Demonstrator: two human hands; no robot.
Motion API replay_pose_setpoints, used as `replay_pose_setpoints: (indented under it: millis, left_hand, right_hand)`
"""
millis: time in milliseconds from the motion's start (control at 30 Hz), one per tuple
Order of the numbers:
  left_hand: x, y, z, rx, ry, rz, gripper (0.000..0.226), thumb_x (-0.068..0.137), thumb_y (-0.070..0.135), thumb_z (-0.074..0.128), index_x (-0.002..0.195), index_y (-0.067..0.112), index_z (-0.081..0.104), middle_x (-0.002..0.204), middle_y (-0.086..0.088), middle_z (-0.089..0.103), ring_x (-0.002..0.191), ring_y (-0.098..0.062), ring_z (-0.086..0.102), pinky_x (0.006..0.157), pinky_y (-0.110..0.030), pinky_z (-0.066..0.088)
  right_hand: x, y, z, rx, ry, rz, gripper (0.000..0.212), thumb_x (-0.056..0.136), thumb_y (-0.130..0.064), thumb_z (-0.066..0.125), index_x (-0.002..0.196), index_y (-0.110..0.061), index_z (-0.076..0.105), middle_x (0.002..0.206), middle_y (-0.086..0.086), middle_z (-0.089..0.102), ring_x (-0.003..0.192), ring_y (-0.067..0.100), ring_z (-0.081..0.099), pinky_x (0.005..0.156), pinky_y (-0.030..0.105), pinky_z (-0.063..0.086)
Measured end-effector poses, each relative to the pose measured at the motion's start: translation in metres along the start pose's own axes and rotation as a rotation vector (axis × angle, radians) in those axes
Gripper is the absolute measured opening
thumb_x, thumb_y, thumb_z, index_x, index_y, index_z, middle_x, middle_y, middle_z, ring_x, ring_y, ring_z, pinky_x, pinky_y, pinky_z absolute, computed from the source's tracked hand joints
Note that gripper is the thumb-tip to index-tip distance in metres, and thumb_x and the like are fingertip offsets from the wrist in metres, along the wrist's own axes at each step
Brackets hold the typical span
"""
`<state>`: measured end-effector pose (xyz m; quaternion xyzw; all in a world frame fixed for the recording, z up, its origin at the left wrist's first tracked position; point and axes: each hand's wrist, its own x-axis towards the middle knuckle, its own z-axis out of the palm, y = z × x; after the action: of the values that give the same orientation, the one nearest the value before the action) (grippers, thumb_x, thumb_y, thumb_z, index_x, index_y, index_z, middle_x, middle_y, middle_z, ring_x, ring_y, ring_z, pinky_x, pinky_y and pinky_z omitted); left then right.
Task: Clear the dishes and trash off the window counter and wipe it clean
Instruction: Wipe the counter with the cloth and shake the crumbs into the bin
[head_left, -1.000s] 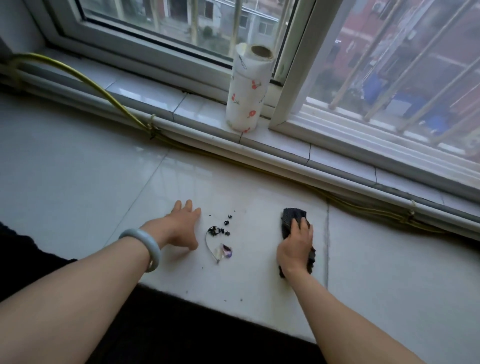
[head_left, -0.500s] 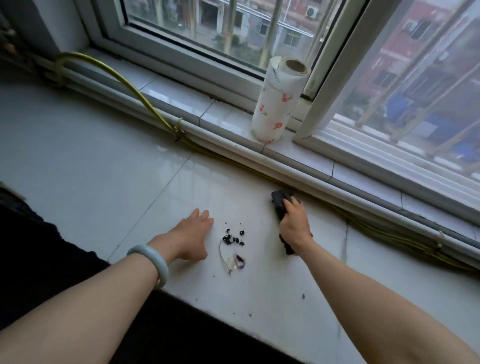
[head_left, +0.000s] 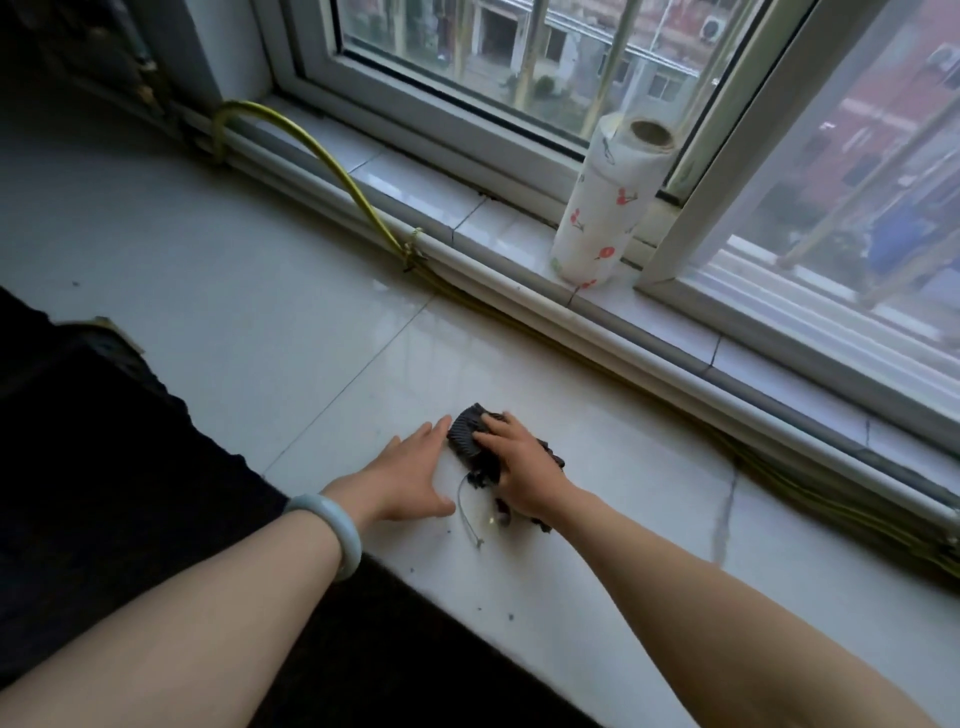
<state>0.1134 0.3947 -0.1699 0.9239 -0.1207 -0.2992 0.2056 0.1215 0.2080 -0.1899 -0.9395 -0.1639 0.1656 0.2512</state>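
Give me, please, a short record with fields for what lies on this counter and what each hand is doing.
left hand: flat on the counter, fingers straight, beside the cloth
right hand: on top of the dark cloth, fingers bent over it
trash: a thin strand and small dark bits between the hands, partly under the cloth
paper roll: upright on the sill
hose: yellow, along the back of the counter
bracelet: pale, on the left wrist

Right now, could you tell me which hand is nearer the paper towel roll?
Right. The right hand holds the dark cloth in front of the roll; the left hand lies flat farther left.
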Motion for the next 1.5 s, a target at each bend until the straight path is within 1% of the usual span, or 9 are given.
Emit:
replay_pose_setpoints:
  millis: [200,567,733,833,967,1100,1233,1433,1500]
  left_hand:
    - [-0.020,0.001,0.016,-0.048,0.030,0.007,0.112,0.079,0.056,0.065,0.154,0.019,-0.009,0.162,-0.004,-0.001,0.149,-0.016,-0.003,0.121,-0.037,0.000]
    - [-0.022,0.007,0.039,0.086,0.120,0.003,0.108,0.079,0.071,0.052,0.154,0.017,-0.005,0.162,0.000,-0.006,0.148,-0.017,-0.013,0.120,-0.042,-0.006]
    - [-0.029,-0.005,0.025,-0.443,0.186,0.016,0.069,0.092,0.039,0.058,0.150,0.017,0.028,0.154,-0.002,0.033,0.144,-0.016,0.026,0.119,-0.032,0.015]
    - [-0.035,-0.015,0.014,-0.923,0.215,-0.093,0.039,0.092,0.025,0.061,0.128,0.012,0.057,0.122,-0.006,0.064,0.108,-0.017,0.061,0.097,-0.031,0.047]
    - [-0.050,-0.034,0.004,-1.372,-0.073,-0.303,0.021,0.095,0.018,0.053,0.097,0.002,0.066,0.092,-0.013,0.069,0.072,-0.020,0.069,0.060,-0.027,0.054]
    - [-0.068,-0.070,0.012,-1.439,-0.561,-0.422,0.033,0.095,0.015,0.042,0.091,-0.003,0.069,0.091,-0.019,0.071,0.078,-0.029,0.072,0.062,-0.033,0.060]
    - [-0.074,-0.087,0.044,-1.406,-0.728,-0.557,0.036,0.097,0.014,0.036,0.108,-0.009,0.061,0.102,-0.027,0.068,0.090,-0.038,0.069,0.071,-0.040,0.059]
    - [-0.061,-0.070,0.102,-1.740,-0.617,-0.675,0.034,0.102,0.021,0.036,0.110,-0.007,0.053,0.103,-0.028,0.060,0.092,-0.042,0.060,0.060,-0.049,0.057]
    - [-0.056,-0.062,0.114,-1.854,-0.588,-0.650,0.033,0.101,0.024,0.036,0.108,-0.001,0.057,0.105,-0.025,0.061,0.094,-0.042,0.059,0.072,-0.055,0.055]
  right_hand:
    - [-0.046,0.011,-0.021,0.333,0.345,0.274,0.052,0.086,0.011,0.040,0.130,-0.009,0.059,0.143,0.004,0.048,0.136,0.018,0.039,0.111,0.015,0.016]
    - [-0.139,0.045,0.042,0.102,0.644,0.750,0.052,0.089,0.010,0.036,0.140,0.001,0.043,0.153,0.016,0.030,0.143,0.033,0.017,0.121,0.039,0.010]
    - [-0.099,-0.004,0.062,0.144,0.715,0.797,0.056,0.086,0.012,0.036,0.141,-0.001,0.041,0.155,0.015,0.026,0.145,0.035,0.012,0.120,0.038,0.006]
    - [-0.071,-0.031,0.070,0.188,0.742,0.817,0.057,0.087,0.009,0.039,0.142,-0.003,0.041,0.156,0.013,0.025,0.146,0.033,0.011,0.119,0.036,0.006]
    - [-0.042,-0.058,0.075,0.299,0.772,0.744,0.052,0.089,0.007,0.041,0.140,-0.003,0.044,0.154,0.013,0.029,0.145,0.031,0.017,0.119,0.032,0.010]
    - [-0.035,-0.054,0.052,0.475,0.857,0.703,0.047,0.093,0.007,0.035,0.137,-0.004,0.048,0.149,0.008,0.039,0.140,0.022,0.032,0.112,0.017,0.016]
    - [-0.035,-0.019,0.023,0.353,0.712,0.723,0.047,0.093,0.004,0.035,0.138,-0.003,0.046,0.149,0.011,0.038,0.139,0.025,0.033,0.116,0.026,0.018]
    - [-0.011,-0.015,0.025,0.205,0.440,0.505,0.059,0.085,0.010,0.035,0.139,-0.010,0.048,0.154,0.007,0.031,0.145,0.023,0.021,0.120,0.030,0.010]
    - [-0.005,-0.022,0.033,0.180,0.385,0.390,0.062,0.081,0.015,0.034,0.134,-0.011,0.055,0.152,0.004,0.035,0.146,0.020,0.020,0.118,0.021,0.006]
